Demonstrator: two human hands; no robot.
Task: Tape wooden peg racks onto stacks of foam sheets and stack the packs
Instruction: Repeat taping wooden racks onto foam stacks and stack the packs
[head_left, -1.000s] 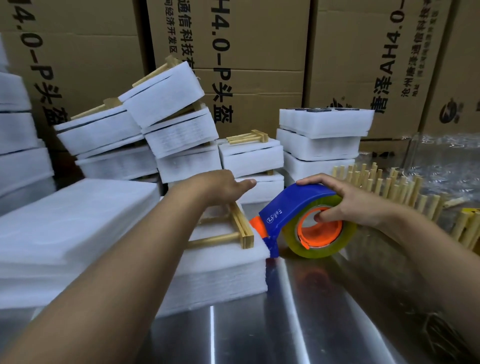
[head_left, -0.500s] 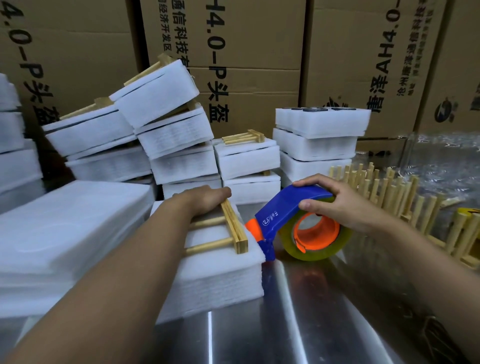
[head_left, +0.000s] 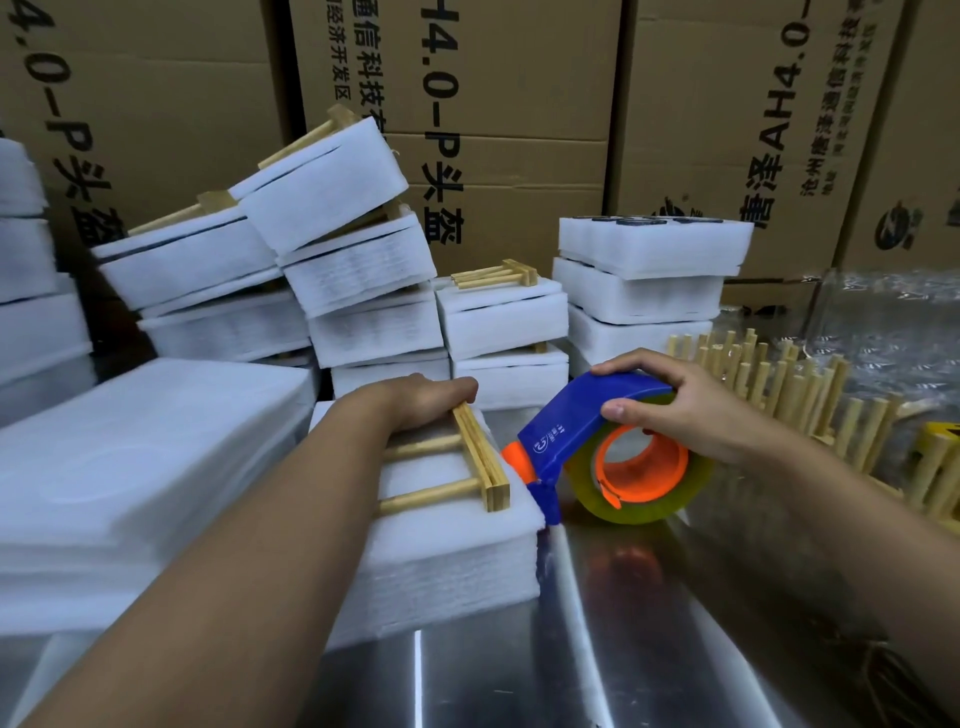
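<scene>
A wooden peg rack (head_left: 480, 457) lies flat on top of a stack of white foam sheets (head_left: 441, 571) in the middle of the steel table. My left hand (head_left: 421, 400) rests on the rack's far end, fingers curled over its bar. My right hand (head_left: 675, 410) grips a blue and orange tape dispenser (head_left: 608, 447) with a yellowish roll, its nose touching the stack's right edge. Finished packs (head_left: 498, 317) with racks on top are piled behind.
A wide pile of loose foam sheets (head_left: 145, 467) lies at the left. Upright peg racks (head_left: 779, 384) crowd the right side, with clear plastic wrap (head_left: 893, 312) behind. Cardboard boxes (head_left: 519, 104) wall off the back. Bare steel table (head_left: 649, 649) lies in front.
My left hand came down from hovering onto the rack's far end. The tape dispenser shifted slightly left and down, against the stack's right edge.
</scene>
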